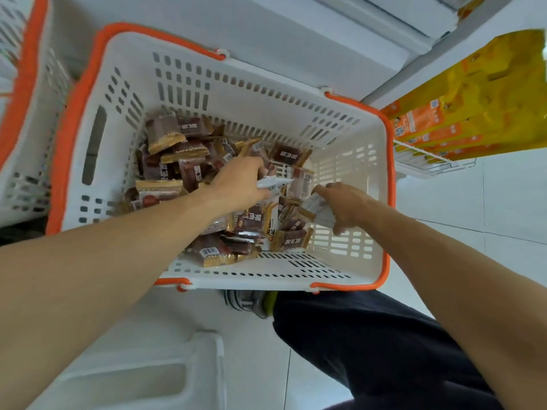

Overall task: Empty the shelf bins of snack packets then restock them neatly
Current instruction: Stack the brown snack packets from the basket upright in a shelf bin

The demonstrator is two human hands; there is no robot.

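Both arms reach down into a white slotted basket [142, 69] with orange handles that stands on the pale floor [488, 202]. A loose heap of brown-and-gold snack packets [177, 149] covers its bottom, thicker toward the left wall. The left hand [239, 184] sits over the middle of the heap, fingers curled round a silvery-white packet [273, 182] that sticks out to the right. The right hand [344, 207] is near the basket's right wall, its fingers clenched on a small bundle of pale packets [318, 210]; how many is hard to tell. A second basket [32, 119] stands just beside the first on the left. At upper right, yellow-orange bags [473, 113] lie stacked on a wire shelf [429, 164]. A dark trouser leg [370, 350] and a shoe [245, 301] show below the basket.
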